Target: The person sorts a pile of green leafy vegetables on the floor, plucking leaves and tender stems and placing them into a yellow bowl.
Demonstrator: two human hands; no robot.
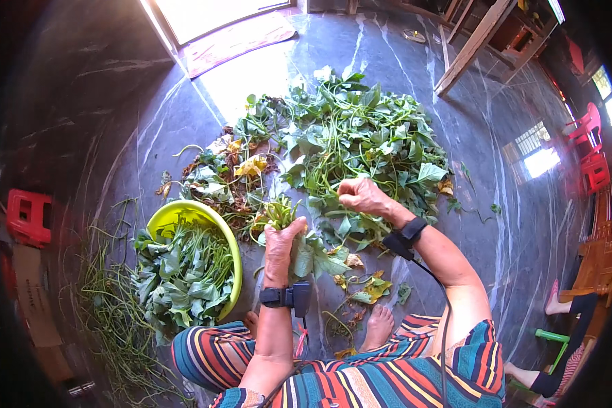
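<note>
My left hand [284, 239] grips a bunch of green leafy stems [281, 211], with cut ends pointing up past the thumb and broad leaves [311, 255] hanging on its right side. My right hand [364, 196] is curled over the near part of a large heap of leafy vines [372, 132], which look like sweet potato greens. Green stems lie right by its fingertips; whether the fingers pinch one is hidden. To the left of my left hand, a yellow-green plastic basin [237, 275] leans tilted, filled with bundled leafy stems [194, 275].
Wilted brown and yellow leaves [224, 188] lie between basin and heap. Bare stems [117, 316] are strewn left of the basin. A red plastic stool [29, 218] stands far left, a wooden frame [474, 48] at upper right. Another person's legs [566, 336] show at lower right.
</note>
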